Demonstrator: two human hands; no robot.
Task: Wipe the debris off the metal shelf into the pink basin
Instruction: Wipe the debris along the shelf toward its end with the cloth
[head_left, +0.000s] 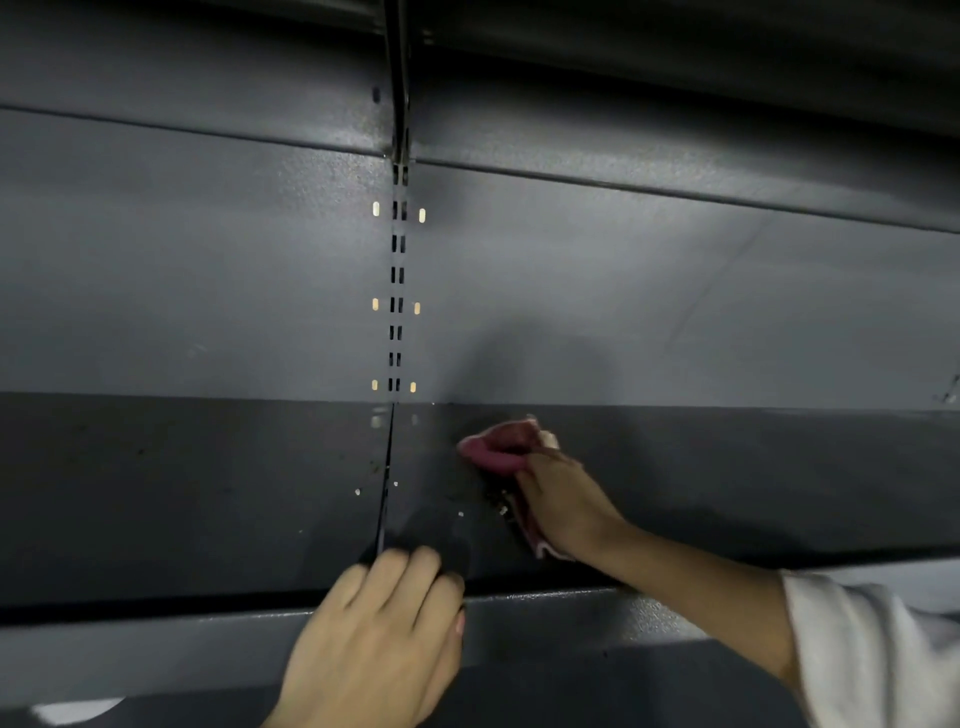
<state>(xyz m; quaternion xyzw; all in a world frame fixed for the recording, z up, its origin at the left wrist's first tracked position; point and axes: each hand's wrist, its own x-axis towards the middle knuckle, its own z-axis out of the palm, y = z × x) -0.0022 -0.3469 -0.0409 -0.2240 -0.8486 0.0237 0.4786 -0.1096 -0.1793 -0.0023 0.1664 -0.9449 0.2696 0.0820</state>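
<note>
The dark grey metal shelf (182, 493) runs across the view, with a seam down its middle. My right hand (563, 499) presses a pink cloth (498, 444) flat on the shelf just right of the seam. A small heap of dark debris (500, 503) lies against the cloth's left edge, and pale crumbs (357, 491) are scattered near the seam. My left hand (382, 634) rests over the shelf's front lip (156, 649), fingers curled on the edge, holding nothing that I can see. No pink basin is in view.
The grey back panel (208, 286) rises behind the shelf, with a slotted upright (397, 291) at its centre. Another shelf (675, 62) overhangs above. A white sleeve (862, 649) covers my right forearm at the lower right.
</note>
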